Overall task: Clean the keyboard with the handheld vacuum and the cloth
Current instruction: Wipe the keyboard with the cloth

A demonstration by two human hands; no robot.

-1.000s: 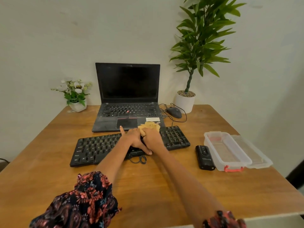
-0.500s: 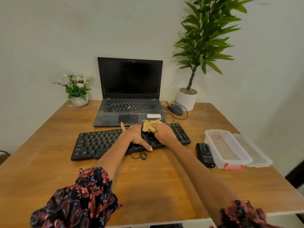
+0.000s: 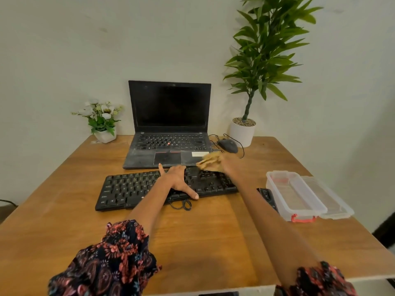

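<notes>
- Wooden table [image 3: 64, 199] with a warm brown top and a pale front edge, set against a plain off-white wall [image 3: 64, 50].
- A black keyboard [image 3: 132, 189] lies across the middle, its cord looped at the near edge.
- The left hand [image 3: 176, 178] rests flat on the keyboard, fingers spread, thumb reaching the near edge.
- The right hand [image 3: 230, 165], blurred, grips a crumpled yellow cloth [image 3: 209, 160] over the keyboard's far right corner.
- A black handheld vacuum [image 3: 266, 194] lies right of the keyboard, partly behind the right forearm.
- Further right sits a clear plastic box [image 3: 295, 195], its lid [image 3: 333, 201] beside it.
- At the far side stand an open laptop [image 3: 170, 124], a mouse [image 3: 227, 145], a tall potted plant [image 3: 242, 131] and a small flower pot [image 3: 104, 124].
</notes>
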